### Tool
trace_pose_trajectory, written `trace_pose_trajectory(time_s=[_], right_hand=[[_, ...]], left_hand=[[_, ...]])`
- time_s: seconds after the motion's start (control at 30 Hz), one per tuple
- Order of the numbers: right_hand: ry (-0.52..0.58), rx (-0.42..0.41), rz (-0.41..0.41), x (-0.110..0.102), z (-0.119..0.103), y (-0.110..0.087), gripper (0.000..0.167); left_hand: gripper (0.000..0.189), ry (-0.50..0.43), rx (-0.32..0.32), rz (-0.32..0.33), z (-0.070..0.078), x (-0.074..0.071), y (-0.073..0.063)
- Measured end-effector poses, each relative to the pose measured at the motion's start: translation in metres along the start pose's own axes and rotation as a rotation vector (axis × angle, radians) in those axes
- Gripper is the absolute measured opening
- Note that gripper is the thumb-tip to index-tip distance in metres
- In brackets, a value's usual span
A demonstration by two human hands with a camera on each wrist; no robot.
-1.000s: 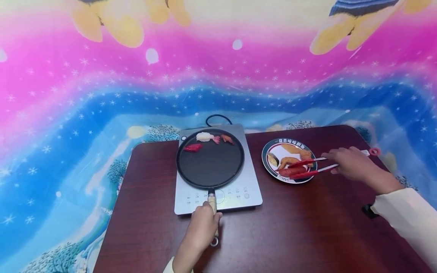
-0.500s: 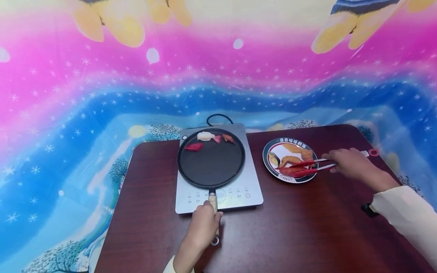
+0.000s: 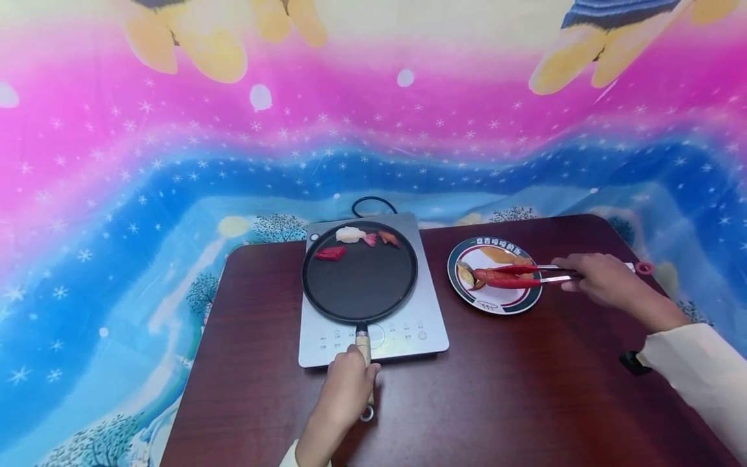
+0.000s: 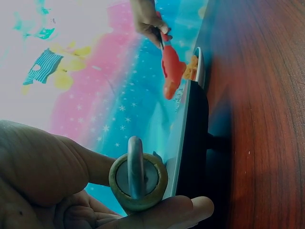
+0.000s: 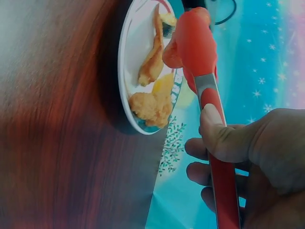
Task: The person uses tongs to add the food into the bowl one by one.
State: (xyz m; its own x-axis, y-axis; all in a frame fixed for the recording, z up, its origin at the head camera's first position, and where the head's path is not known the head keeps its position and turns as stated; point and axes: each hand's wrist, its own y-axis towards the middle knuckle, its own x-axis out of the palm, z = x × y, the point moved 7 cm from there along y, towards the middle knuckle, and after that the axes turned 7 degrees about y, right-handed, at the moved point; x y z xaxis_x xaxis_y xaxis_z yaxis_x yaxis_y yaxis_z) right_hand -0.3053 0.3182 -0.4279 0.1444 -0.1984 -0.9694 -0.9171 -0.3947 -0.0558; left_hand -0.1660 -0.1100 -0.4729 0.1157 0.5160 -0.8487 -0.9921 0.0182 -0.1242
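My left hand (image 3: 348, 383) grips the wooden handle (image 3: 363, 347) of a flat black frying pan (image 3: 360, 285). In the left wrist view, the handle's end with its metal ring (image 4: 136, 167) shows between thumb and fingers. With my right hand (image 3: 601, 277) I hold red-tipped tongs (image 5: 196, 45), thumb along one arm and fingers on the other side. Between their tips is a reddish, sausage-like piece of food (image 3: 490, 278), raised over a plate (image 3: 506, 309) in both wrist views. Fried-looking pieces (image 5: 151, 107) and a small roll-like piece (image 3: 465, 275) lie on the plate.
The pan sits on a silver induction cooker (image 3: 434, 318). Along the pan's far side lie a red piece (image 3: 330, 253), a white piece with a pink tail (image 3: 350, 235) and a brownish piece (image 3: 388, 239). A patterned cloth (image 3: 373, 155) hangs behind the dark wooden table (image 3: 251, 363).
The tongs have closed on the sausage-like piece and lifted it from the plate's near side, slightly toward the plate's far side. My left hand and the pan have stayed put.
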Motion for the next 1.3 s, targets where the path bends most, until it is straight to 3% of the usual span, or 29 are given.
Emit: trace_pose_trajectory(time_s=[0.3, 0.6, 0.97, 1.3], right_hand=[[0.073, 0.031, -0.006, 0.006, -0.004, 0.002, 0.048], [0.070, 0.035, -0.030, 0.022, -0.005, 0.000, 0.048], [0.035, -0.032, 0.056, 0.004, -0.021, 0.010, 0.045], [0.063, -0.011, 0.037, -0.001, -0.054, 0.034, 0.048]], left_hand=[[0.029, -0.006, -0.009, 0.000, 0.000, 0.001, 0.000], [0.031, -0.006, -0.007, 0.000, 0.000, 0.001, 0.000], [0.030, -0.024, -0.027, -0.012, -0.002, 0.001, 0.000], [0.032, -0.010, -0.004, -0.009, -0.001, 0.001, 0.000]])
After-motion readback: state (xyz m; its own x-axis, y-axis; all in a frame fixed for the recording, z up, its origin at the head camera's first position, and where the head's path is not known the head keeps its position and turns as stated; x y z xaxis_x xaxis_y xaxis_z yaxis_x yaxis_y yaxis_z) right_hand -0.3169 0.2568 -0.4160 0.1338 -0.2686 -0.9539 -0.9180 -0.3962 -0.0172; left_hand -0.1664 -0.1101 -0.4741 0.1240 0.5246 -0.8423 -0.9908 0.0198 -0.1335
